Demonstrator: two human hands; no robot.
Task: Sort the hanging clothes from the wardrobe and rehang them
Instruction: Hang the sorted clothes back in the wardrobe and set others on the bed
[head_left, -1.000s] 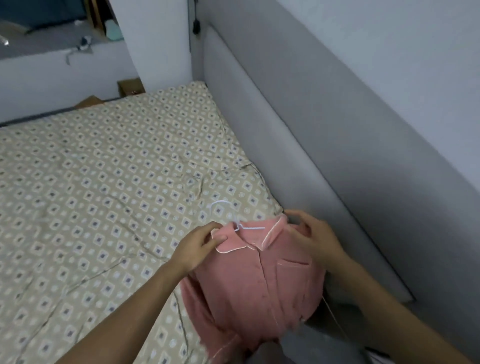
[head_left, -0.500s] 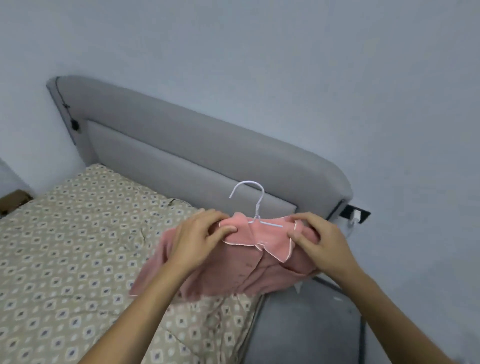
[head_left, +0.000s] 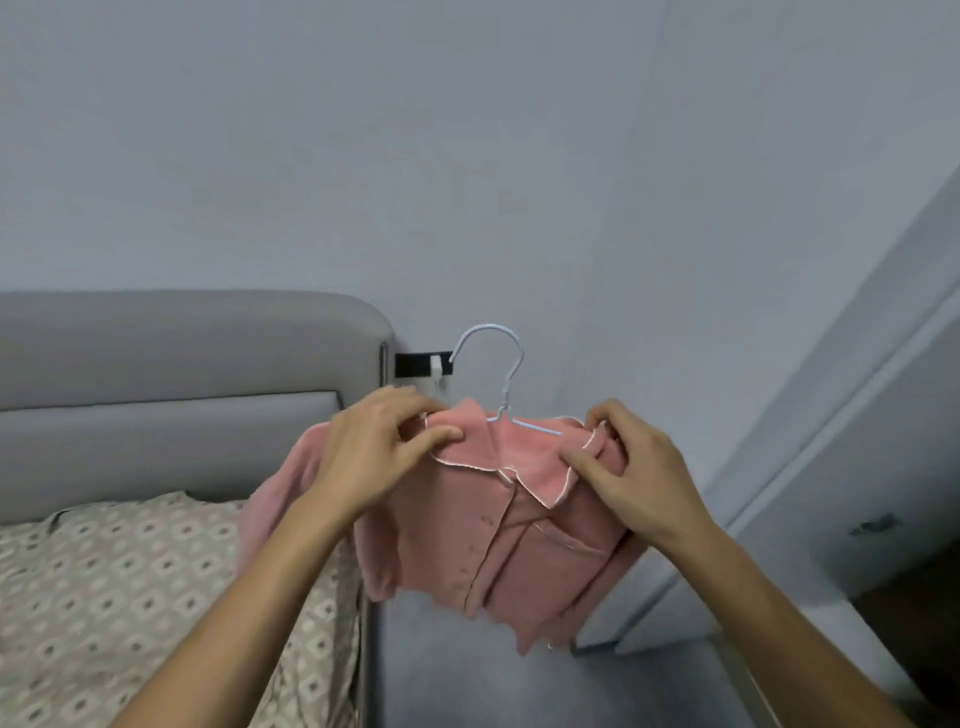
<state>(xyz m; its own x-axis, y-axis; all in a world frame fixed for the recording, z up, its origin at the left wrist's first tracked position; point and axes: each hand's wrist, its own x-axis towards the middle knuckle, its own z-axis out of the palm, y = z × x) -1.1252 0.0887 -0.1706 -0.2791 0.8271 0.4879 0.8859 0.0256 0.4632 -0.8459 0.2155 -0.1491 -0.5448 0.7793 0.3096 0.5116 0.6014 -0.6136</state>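
A pink button-up shirt with white piping on its collar hangs on a pale blue wire hanger, held up in the air in front of me. My left hand pinches the shirt's left shoulder by the collar. My right hand grips the right shoulder and collar edge. The hanger's hook stands free above the collar. One sleeve trails down to the left behind my left forearm.
A bed with a patterned cover and a grey padded headboard lies at the left. A black wall fitting sits beside the headboard. A pale door or wardrobe panel stands at the right, grey floor below.
The shirt on its hanger has been lifted off the bed and carried right, and my view has swung from the bed toward the wall and the panel at the right.
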